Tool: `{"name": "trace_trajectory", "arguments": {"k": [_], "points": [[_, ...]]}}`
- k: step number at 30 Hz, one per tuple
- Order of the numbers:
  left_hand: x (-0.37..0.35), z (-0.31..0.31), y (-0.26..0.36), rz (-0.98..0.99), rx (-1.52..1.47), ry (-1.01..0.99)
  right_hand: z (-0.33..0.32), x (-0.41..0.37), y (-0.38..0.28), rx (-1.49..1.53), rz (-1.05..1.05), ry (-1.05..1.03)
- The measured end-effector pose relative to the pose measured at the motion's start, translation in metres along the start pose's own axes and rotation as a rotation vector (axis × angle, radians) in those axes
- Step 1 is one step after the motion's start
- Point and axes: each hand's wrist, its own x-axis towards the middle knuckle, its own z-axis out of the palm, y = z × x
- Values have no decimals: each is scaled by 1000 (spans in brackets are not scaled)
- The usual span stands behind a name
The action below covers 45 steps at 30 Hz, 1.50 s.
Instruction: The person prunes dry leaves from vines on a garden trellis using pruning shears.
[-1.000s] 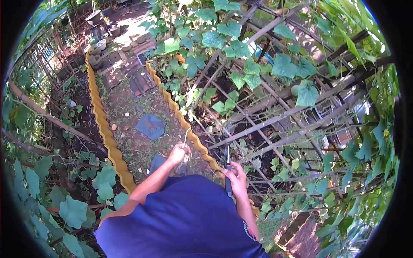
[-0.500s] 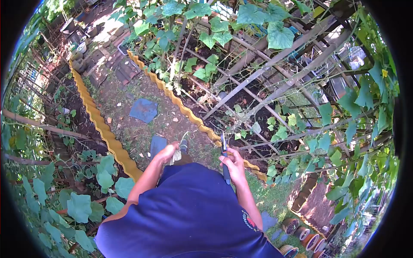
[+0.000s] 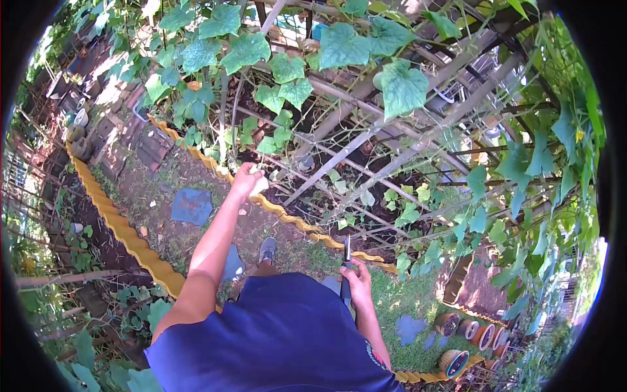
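Observation:
My left hand point(image 3: 247, 179) is stretched out forward at the edge of the vine bed, closed on a small pale piece of plant point(image 3: 260, 186) beside a thin upright stem. My right hand point(image 3: 356, 279) stays close to my body, gripping dark-handled garden shears point(image 3: 346, 268) with the blades pointing up. A bamboo trellis point(image 3: 366, 140) covered with broad green vine leaves point(image 3: 400, 85) rises in front of me.
Yellow corrugated edging point(image 3: 130, 242) borders the beds on both sides of a dirt-and-grass path. A blue stepping slab point(image 3: 191, 206) lies on the path. Clay pots point(image 3: 480, 336) stand at lower right. More pots and containers point(image 3: 77, 124) sit at upper left.
My left arm has stretched out from near my waist up to the vine bed, still holding the pale plant piece. My view has turned right. My right hand keeps the shears.

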Motion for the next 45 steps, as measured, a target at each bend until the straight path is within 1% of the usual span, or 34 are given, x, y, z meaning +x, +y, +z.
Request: {"name": "trace_trajectory", "arguments": {"k": [1, 2, 3, 4, 5, 6, 8, 11, 13, 14, 15, 16, 17, 18, 19, 20, 21, 22, 23, 24, 25, 28, 29, 32, 33, 34, 36, 37, 40, 41, 44, 45], "points": [[49, -5, -1, 53, 126, -6, 11, 0, -12, 50, 23, 48], [90, -1, 3, 135, 190, 84, 18, 5, -17, 32, 22, 50], [110, 7, 37, 69, 124, 62, 22, 9, -20, 8, 21, 54], [125, 19, 68, 128, 237, 199, 25, 13, -24, -19, 21, 57], [185, 22, 51, 222, 152, 228, 31, 17, -27, -30, 17, 55], [197, 37, 73, 229, -72, 293, 38, 19, -34, -15, 26, 72], [202, 46, 92, 230, 207, 149, 48, 25, -43, -31, 60, 96], [204, 53, 97, 240, 631, -67, 57, 34, -54, -2, 81, 110], [221, 67, 47, 588, 811, -43, 61, 42, -61, -11, 82, 122], [176, 71, 73, 345, 857, -211, 64, 47, -65, -12, 82, 126], [123, 71, 124, 253, 1120, -470, 66, 50, -68, -10, 82, 129], [105, 64, 122, 443, 1026, -772, 70, 54, -72, -5, 78, 130], [89, 62, 150, 451, 983, -1112, 73, 57, -77, 0, 75, 131], [73, 67, 174, 318, 664, -1214, 76, 60, -80, 5, 74, 131], [60, 67, 211, 455, 416, -1216, 80, 63, -83, 9, 71, 131], [50, 65, 251, 464, 312, -1104, 83, 66, -84, 14, 63, 124], [49, 70, 280, 546, 388, -849, 87, 69, -87, 20, 52, 116], [55, 74, 301, 737, 302, -586, 90, 73, -89, 26, 39, 109], [76, 88, 307, 944, 262, -299, 93, 77, -91, 9, 35, 104], [101, 103, 309, 1189, 313, 42, 94, 79, -92, -8, 32, 100], [118, 111, 314, 1237, 470, 225, 95, 81, -93, -25, 29, 97], [144, 121, 327, 1112, 777, 267, 98, 84, -95, 10, -7, 108], [162, 121, 326, 1144, 872, 242, 98, 86, -96, 31, -9, 111], [181, 109, 332, 1126, 841, 189, 98, 90, -98, 85, -11, 118], [186, 105, 333, 1184, 674, 243, 98, 91, -101, 97, -13, 118], [189, 103, 332, 1079, 531, 175, 99, 91, -102, 108, -12, 118], [169, 94, 343, 853, 252, 44, 95, 98, -99, 83, -29, 111], [167, 96, 337, 833, 121, 33, 94, 101, -98, 69, -38, 101], [182, 91, 318, 845, 143, -27, 97, 107, -101, 62, -45, 74], [185, 88, 316, 917, 223, -2, 97, 108, -102, 63, -44, 68], [187, 86, 310, 837, 244, -91, 96, 114, -99, 47, -47, 47], [186, 86, 312, 869, 254, -72, 96, 115, -99, 37, -49, 40]]}}
